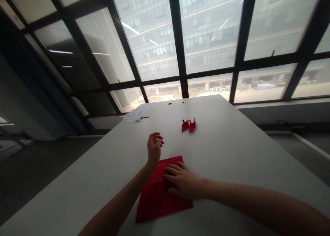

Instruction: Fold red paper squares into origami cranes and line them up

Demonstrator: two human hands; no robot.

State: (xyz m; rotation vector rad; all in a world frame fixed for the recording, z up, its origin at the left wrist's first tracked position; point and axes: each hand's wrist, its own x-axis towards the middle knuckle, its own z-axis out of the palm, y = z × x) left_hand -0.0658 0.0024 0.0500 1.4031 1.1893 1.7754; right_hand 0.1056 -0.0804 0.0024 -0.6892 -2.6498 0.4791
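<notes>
A sheet of red paper [160,198] with faint crease lines lies on the white table in front of me. My right hand [182,181] rests flat on its right part, fingers stretched out and pointing left. Raised near the paper's far left edge, my left hand [155,148] has loosely bent fingers, slightly apart, with nothing visible in them. My left forearm hides part of the sheet's left side. Farther along the table stand two folded red paper cranes [185,126], side by side; neither hand touches them.
Loose white sheets [140,113] lie at the table's far left, a dark pen [144,117] on them. The long white table [227,146] reaches toward large dark-framed windows. A dark blue curtain [46,77] hangs at the left.
</notes>
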